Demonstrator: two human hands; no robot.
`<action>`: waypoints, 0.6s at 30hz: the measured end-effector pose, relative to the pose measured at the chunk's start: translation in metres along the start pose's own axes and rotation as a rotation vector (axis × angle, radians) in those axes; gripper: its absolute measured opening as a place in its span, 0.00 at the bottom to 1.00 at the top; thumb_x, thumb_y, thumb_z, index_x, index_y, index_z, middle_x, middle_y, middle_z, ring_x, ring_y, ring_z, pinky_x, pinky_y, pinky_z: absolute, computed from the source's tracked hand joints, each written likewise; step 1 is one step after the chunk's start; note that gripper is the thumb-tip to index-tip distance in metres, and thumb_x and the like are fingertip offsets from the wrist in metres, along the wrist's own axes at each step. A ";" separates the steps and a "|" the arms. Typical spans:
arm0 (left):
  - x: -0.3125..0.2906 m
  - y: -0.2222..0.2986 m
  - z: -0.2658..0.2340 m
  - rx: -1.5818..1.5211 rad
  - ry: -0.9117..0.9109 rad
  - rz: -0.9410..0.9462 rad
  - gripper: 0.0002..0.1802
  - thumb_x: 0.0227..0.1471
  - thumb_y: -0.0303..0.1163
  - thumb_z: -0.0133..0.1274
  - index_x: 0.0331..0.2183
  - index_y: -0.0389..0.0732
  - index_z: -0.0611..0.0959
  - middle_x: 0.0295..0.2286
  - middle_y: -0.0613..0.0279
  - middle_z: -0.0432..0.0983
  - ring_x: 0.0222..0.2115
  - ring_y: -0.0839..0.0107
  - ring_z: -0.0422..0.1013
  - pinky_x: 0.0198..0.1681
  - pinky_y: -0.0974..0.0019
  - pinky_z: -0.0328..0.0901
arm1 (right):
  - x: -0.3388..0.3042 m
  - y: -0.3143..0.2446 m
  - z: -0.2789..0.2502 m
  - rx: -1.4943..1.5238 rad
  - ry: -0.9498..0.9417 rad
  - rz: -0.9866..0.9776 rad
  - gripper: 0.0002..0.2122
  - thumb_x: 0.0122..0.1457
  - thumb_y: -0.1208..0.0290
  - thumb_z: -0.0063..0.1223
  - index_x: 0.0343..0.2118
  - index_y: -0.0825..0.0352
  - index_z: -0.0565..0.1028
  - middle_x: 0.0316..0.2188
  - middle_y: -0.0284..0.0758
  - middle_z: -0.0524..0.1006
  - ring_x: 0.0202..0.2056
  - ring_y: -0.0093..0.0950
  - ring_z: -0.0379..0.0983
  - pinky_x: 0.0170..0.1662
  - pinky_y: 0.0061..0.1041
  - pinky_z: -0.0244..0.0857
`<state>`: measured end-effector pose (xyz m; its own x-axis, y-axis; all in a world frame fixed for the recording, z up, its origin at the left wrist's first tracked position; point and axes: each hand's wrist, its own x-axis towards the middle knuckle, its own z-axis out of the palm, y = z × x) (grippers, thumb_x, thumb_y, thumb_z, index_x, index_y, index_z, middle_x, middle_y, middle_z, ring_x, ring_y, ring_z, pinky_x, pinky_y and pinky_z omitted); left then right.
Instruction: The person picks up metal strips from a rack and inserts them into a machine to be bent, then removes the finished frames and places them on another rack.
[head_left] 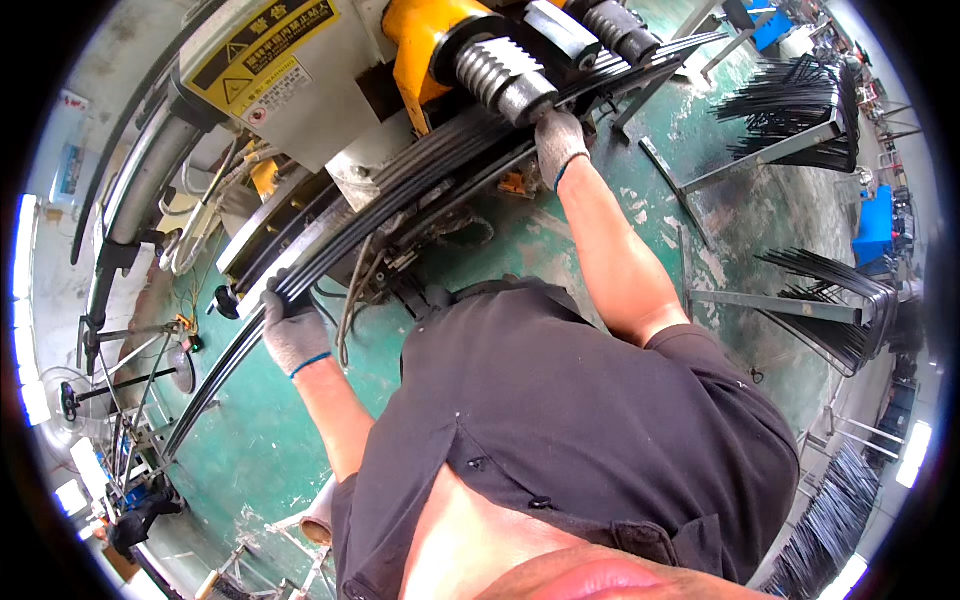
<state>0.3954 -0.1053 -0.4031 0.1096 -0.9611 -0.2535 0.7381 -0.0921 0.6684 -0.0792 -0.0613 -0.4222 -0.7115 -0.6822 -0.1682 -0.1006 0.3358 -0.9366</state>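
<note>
A bundle of long, thin black rods (pixel 362 213) runs slantwise across the machine, from the lower left to the upper right. My left hand (pixel 293 332), in a pale knit glove with a blue cuff edge, is closed around the bundle near its left part. Farther right, my gloved right hand (pixel 560 140) is curled against the rods, just below the end of a ribbed metal cylinder (pixel 500 78); its fingertips are partly hidden there. The cylinder sticks out of a yellow machine housing (pixel 425 40), above the bundle.
A second ribbed cylinder (pixel 622 30) sits at the upper right. Cables (pixel 352 300) hang below the machine. Racks of black rods (pixel 790 105) stand on the green floor (pixel 440 400) to the right. A fan (pixel 75 400) stands at far left. A grey machine cabinet (pixel 310 100) bears a yellow warning label.
</note>
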 end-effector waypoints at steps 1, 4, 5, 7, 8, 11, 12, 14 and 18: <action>0.001 -0.008 0.005 -0.040 0.042 -0.037 0.20 0.70 0.35 0.45 0.49 0.26 0.78 0.48 0.47 0.78 0.52 0.58 0.73 0.64 0.54 0.64 | -0.001 -0.005 0.002 -0.146 -0.007 -0.090 0.17 0.66 0.65 0.47 0.48 0.73 0.78 0.46 0.50 0.81 0.51 0.42 0.76 0.53 0.35 0.65; 0.008 -0.033 0.011 -0.077 0.010 -0.066 0.19 0.68 0.34 0.48 0.50 0.27 0.78 0.48 0.47 0.78 0.53 0.55 0.73 0.64 0.52 0.64 | 0.009 -0.017 -0.005 -1.568 -0.195 -0.536 0.16 0.64 0.68 0.46 0.48 0.74 0.79 0.45 0.51 0.81 0.50 0.42 0.78 0.52 0.35 0.67; 0.005 -0.040 0.017 -0.065 -0.026 -0.063 0.19 0.68 0.34 0.48 0.50 0.27 0.78 0.48 0.47 0.78 0.53 0.55 0.73 0.64 0.52 0.64 | 0.017 -0.011 -0.004 -1.521 -0.177 -0.529 0.16 0.63 0.69 0.47 0.48 0.74 0.79 0.45 0.51 0.81 0.50 0.42 0.78 0.51 0.35 0.68; -0.004 -0.051 0.028 -0.086 -0.040 -0.107 0.20 0.68 0.35 0.49 0.52 0.29 0.78 0.50 0.48 0.78 0.54 0.55 0.72 0.64 0.51 0.64 | 0.046 0.026 0.000 -0.722 -0.117 -0.247 0.15 0.63 0.70 0.48 0.49 0.68 0.79 0.48 0.45 0.81 0.51 0.37 0.78 0.50 0.32 0.69; -0.003 -0.052 0.029 -0.092 -0.050 -0.141 0.20 0.68 0.36 0.49 0.52 0.29 0.79 0.51 0.48 0.77 0.54 0.54 0.72 0.64 0.51 0.63 | 0.060 0.045 0.000 -0.341 -0.033 -0.170 0.15 0.62 0.71 0.48 0.50 0.65 0.79 0.50 0.42 0.80 0.52 0.35 0.78 0.50 0.30 0.70; 0.002 -0.036 0.015 -0.095 -0.117 -0.191 0.22 0.68 0.39 0.48 0.50 0.29 0.79 0.51 0.47 0.77 0.55 0.52 0.71 0.64 0.47 0.62 | 0.062 0.042 0.009 -0.546 -0.074 -0.036 0.17 0.65 0.68 0.48 0.56 0.51 0.77 0.57 0.28 0.77 0.59 0.27 0.73 0.56 0.26 0.69; 0.007 -0.026 0.005 -0.158 -0.038 -0.152 0.21 0.69 0.38 0.45 0.48 0.28 0.80 0.51 0.46 0.77 0.56 0.51 0.71 0.65 0.45 0.60 | 0.055 0.027 0.012 -0.712 -0.112 0.018 0.18 0.65 0.67 0.48 0.57 0.48 0.77 0.59 0.25 0.76 0.60 0.25 0.72 0.57 0.25 0.69; 0.023 -0.003 -0.015 -0.216 0.003 -0.096 0.22 0.69 0.38 0.44 0.48 0.28 0.80 0.52 0.44 0.77 0.56 0.52 0.71 0.66 0.44 0.60 | 0.054 0.025 0.008 -1.039 -0.144 -0.035 0.17 0.66 0.68 0.49 0.57 0.50 0.77 0.59 0.26 0.76 0.60 0.26 0.73 0.57 0.26 0.69; 0.034 0.009 -0.050 -0.168 0.070 0.007 0.19 0.67 0.35 0.48 0.46 0.28 0.81 0.48 0.45 0.79 0.53 0.52 0.73 0.64 0.47 0.63 | 0.014 -0.029 0.005 -1.708 -0.279 -0.364 0.16 0.64 0.71 0.50 0.55 0.57 0.79 0.56 0.30 0.79 0.57 0.28 0.75 0.55 0.29 0.71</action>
<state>0.4385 -0.1255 -0.4406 0.1568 -0.9407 -0.3009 0.8371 -0.0351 0.5459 -0.0830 -0.0842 -0.3990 -0.3794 -0.8887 -0.2576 -0.8882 0.2718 0.3705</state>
